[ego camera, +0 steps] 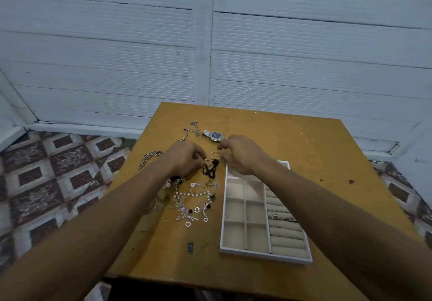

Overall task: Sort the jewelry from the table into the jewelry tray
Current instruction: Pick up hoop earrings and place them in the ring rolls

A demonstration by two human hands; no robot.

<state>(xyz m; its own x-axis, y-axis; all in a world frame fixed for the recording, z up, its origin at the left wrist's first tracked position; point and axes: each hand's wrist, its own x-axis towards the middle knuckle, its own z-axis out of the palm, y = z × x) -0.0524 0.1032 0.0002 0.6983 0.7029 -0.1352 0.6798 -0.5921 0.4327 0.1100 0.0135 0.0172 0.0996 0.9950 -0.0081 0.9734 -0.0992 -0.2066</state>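
My right hand (pixel 240 154) and wrist cover the tray's (pixel 266 256) far end and one end of the watch (pixel 215 135), and my left forearm hides part of the jewelry pile (pixel 194 202). My left hand's (pixel 184 158) fingertips curl out of sight, so I cannot tell which hand pinches the small gold hoop (pixel 214 154). The rings (pixel 280 217) in the tray's rolls are too small to make out, and the bottom edge cuts off both arms.
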